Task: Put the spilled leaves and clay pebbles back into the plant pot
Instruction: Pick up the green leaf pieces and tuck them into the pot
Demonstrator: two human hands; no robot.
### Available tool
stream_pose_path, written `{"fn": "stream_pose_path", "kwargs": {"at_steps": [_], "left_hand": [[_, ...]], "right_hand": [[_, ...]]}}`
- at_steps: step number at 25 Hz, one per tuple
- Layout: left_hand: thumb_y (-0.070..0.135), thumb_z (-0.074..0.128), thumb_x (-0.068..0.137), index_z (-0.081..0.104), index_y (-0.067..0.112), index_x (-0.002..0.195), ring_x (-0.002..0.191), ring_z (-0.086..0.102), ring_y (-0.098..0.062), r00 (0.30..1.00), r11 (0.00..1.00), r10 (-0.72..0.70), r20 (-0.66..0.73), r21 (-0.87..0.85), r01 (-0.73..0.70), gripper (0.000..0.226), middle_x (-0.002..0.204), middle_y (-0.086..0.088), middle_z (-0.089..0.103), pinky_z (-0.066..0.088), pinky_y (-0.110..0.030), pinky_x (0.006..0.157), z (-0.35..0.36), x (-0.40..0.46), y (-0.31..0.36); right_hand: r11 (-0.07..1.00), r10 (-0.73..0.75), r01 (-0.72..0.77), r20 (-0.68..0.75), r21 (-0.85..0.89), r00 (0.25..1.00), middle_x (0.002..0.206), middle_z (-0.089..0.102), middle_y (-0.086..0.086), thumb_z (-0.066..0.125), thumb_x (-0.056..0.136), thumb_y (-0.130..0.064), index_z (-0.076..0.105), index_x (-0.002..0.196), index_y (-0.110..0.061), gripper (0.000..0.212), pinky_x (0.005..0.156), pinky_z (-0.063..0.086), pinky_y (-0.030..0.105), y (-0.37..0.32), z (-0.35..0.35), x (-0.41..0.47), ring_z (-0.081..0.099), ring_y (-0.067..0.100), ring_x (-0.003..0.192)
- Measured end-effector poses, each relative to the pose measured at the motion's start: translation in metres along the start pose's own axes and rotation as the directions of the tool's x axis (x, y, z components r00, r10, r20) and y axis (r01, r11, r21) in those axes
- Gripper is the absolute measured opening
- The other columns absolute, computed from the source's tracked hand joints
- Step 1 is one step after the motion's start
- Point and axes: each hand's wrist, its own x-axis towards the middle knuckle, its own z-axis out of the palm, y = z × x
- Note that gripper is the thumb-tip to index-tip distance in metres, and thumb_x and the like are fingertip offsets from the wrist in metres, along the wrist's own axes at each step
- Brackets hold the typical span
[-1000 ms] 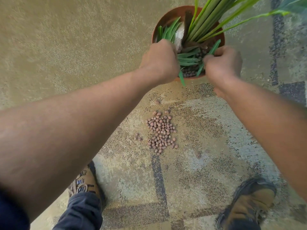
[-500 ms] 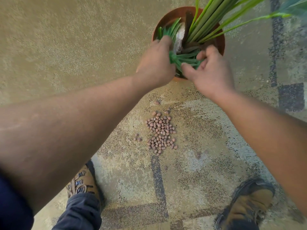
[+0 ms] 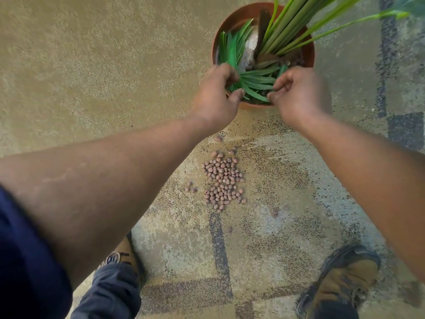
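Note:
A round terracotta plant pot (image 3: 215, 46) stands on the carpet at the top, with tall green plant stems (image 3: 287, 24) rising from it. Several loose dark green leaves (image 3: 258, 81) lie across the near side of the pot. My left hand (image 3: 215, 101) is at the pot's near left rim, thumb and fingers closed around the leaves' left ends. My right hand (image 3: 300, 96) is at the near right rim, fingertips pinched on their right ends. A pile of brown clay pebbles (image 3: 222, 180) lies on the carpet below the pot, between my forearms.
The floor is a tan carpet (image 3: 92, 65) with grey and dark patches. A few stray pebbles (image 3: 190, 188) lie left of the pile. My left shoe (image 3: 124, 254) and right shoe (image 3: 345, 279) stand near the bottom edge.
Both hands have drawn apart and back toward the pot's near rim. The leaves bunched between them now lie spread across the pot. The pebble pile has not moved.

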Motion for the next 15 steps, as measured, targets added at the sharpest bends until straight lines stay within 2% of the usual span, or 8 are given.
{"fn": "stream_pose_path", "kwargs": {"at_steps": [3,6,9,11,13,14,15], "left_hand": [[0.023,0.069,0.096,0.058,0.020,0.101,0.094,0.055,-0.011,1.000,1.000,0.016,0.005,-0.018,-0.016,0.013,0.108,0.006,0.053,0.054,-0.033,0.093,-0.001,-0.001,-0.002],[0.029,0.067,0.098,0.062,0.016,0.096,0.096,0.056,-0.011,0.999,0.999,0.038,0.018,0.015,-0.038,0.014,0.113,0.003,0.056,0.053,-0.035,0.093,0.000,-0.002,-0.007],[0.036,0.060,0.101,0.063,0.013,0.106,0.101,0.057,-0.011,0.994,0.989,0.097,0.045,0.111,-0.102,0.024,0.137,0.000,0.052,0.055,-0.037,0.092,-0.001,-0.010,-0.012],[0.034,0.058,0.102,0.056,0.015,0.126,0.116,0.057,-0.018,0.979,0.963,0.191,0.073,0.177,-0.201,0.031,0.155,-0.005,0.035,0.056,-0.032,0.094,0.000,-0.027,-0.020],[0.025,0.062,0.098,0.043,0.022,0.139,0.133,0.045,-0.023,0.962,0.935,0.256,0.094,0.228,-0.271,0.045,0.158,-0.009,0.021,0.043,-0.031,0.108,0.005,-0.054,-0.037],[0.021,0.065,0.096,0.040,0.026,0.138,0.131,0.042,-0.021,0.970,0.943,0.218,0.104,0.233,-0.237,0.049,0.154,-0.008,0.023,0.035,-0.032,0.112,0.008,-0.069,-0.048],[0.018,0.066,0.094,0.039,0.030,0.135,0.126,0.040,-0.017,0.985,0.961,0.123,0.120,0.234,-0.149,0.050,0.148,-0.006,0.027,0.033,-0.033,0.113,0.010,-0.084,-0.060]], "right_hand": [[1.000,-0.001,-0.002,-0.102,-0.028,0.995,0.080,0.065,-0.011,0.077,0.090,-0.034,0.063,0.085,-0.028,0.016,0.067,0.052,0.032,0.003,0.009,0.000,0.064,0.015,0.073],[0.995,-0.095,0.099,-0.189,0.013,0.977,0.097,0.061,-0.004,0.068,0.097,-0.030,0.058,0.096,-0.023,0.012,0.060,0.043,0.024,0.010,0.019,-0.016,0.053,0.005,0.068],[0.976,-0.162,0.188,-0.210,0.111,0.964,0.095,0.054,-0.005,0.065,0.096,-0.021,0.053,0.092,-0.023,0.013,0.061,0.040,0.021,0.019,0.030,-0.047,0.045,0.000,0.067],[0.976,-0.163,0.177,-0.119,0.123,0.979,0.087,0.054,-0.006,0.066,0.094,-0.018,0.054,0.087,-0.022,0.014,0.060,0.040,0.022,0.029,0.042,-0.069,0.046,0.005,0.066],[0.987,-0.142,0.137,0.047,0.089,0.989,0.087,0.058,-0.006,0.066,0.093,-0.017,0.056,0.084,-0.021,0.014,0.063,0.050,0.028,0.042,0.056,-0.088,0.054,0.012,0.068],[0.992,-0.121,0.116,0.138,0.047,0.983,0.091,0.060,-0.005,0.066,0.092,-0.016,0.056,0.083,-0.021,0.014,0.066,0.056,0.032,0.050,0.063,-0.097,0.058,0.015,0.071],[0.996,-0.084,0.089,0.214,-0.014,0.973,0.098,0.062,-0.003,0.066,0.091,-0.016,0.055,0.081,-0.023,0.017,0.071,0.059,0.035,0.059,0.070,-0.105,0.061,0.018,0.075]]}}
